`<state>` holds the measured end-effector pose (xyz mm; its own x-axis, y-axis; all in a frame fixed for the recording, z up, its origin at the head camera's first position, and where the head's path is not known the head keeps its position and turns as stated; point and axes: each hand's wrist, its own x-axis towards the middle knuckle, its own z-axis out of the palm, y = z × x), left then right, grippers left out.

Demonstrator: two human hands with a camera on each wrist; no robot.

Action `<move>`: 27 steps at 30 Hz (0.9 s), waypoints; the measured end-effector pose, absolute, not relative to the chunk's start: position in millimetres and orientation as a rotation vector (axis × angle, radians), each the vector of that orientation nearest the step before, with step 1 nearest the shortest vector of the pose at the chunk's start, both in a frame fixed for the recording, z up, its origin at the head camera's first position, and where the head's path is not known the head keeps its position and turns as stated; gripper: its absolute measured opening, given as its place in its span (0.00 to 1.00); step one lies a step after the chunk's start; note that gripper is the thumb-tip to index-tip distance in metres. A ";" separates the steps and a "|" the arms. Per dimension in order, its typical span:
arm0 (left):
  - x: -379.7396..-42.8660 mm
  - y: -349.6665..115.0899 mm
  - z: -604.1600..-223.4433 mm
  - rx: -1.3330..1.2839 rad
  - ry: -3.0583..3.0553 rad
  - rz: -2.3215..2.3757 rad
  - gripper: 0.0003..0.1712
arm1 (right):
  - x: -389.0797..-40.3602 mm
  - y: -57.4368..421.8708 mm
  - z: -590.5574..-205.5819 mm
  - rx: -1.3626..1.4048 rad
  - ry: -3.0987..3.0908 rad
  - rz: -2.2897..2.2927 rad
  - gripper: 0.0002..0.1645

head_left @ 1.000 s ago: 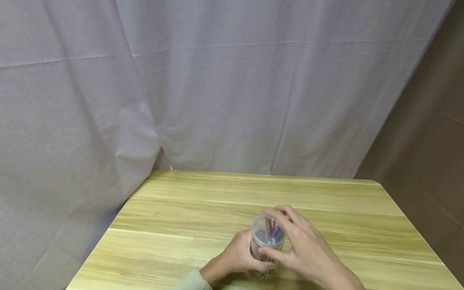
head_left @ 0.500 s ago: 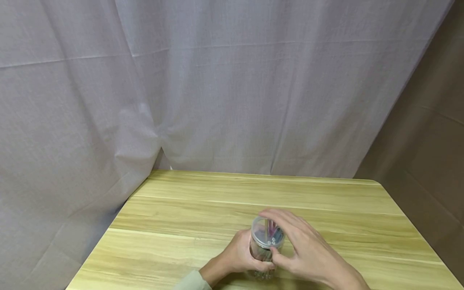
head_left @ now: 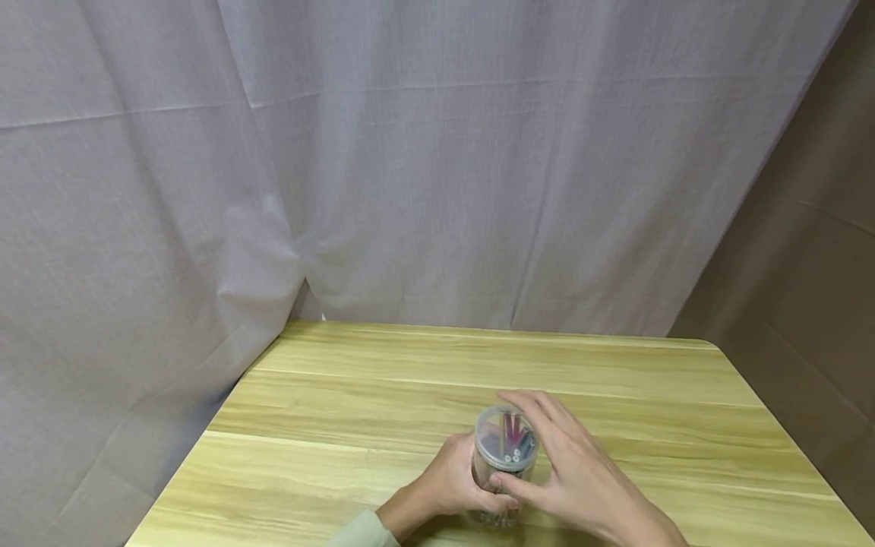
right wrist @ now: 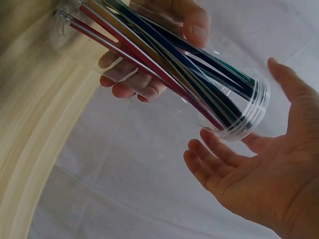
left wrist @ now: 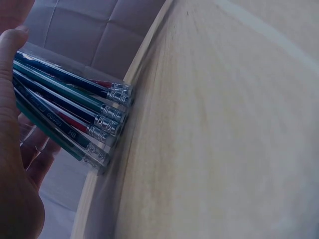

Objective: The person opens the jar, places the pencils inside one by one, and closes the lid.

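Note:
A clear cylindrical plastic jar [head_left: 487,469] stands upright near the front of the table. Through its wall show pencils [right wrist: 174,64] in red, dark blue, green and yellow, with metal-banded eraser ends [left wrist: 107,124] at the bottom. My left hand [head_left: 447,479] grips the jar's side, thumb in front and fingers behind. On top sits a clear lid [head_left: 504,437] with a ridged rim. Around that lid my right hand [head_left: 574,463] is spread, thumb on the near side and fingers on the far side. In the right wrist view the thumb stands apart from the lid.
The wood-grain table [head_left: 307,410] reaches away from me to its back edge. A grey curtain [head_left: 424,167] hangs behind and to the left, and a brown cloth [head_left: 793,251] hangs on the right.
The right hand has shifted around the lid; its thumb swung toward the right and then back left, while the fingers moved along the far rim. The left hand and jar stay in place.

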<state>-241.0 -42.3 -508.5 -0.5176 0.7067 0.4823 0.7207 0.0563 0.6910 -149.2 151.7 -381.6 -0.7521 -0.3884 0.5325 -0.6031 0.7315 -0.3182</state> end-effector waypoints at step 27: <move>-241.1 -44.2 -507.7 -1.542 -2.272 -1.493 0.42 | -151.8 155.9 -379.9 0.829 -2.504 0.806 0.56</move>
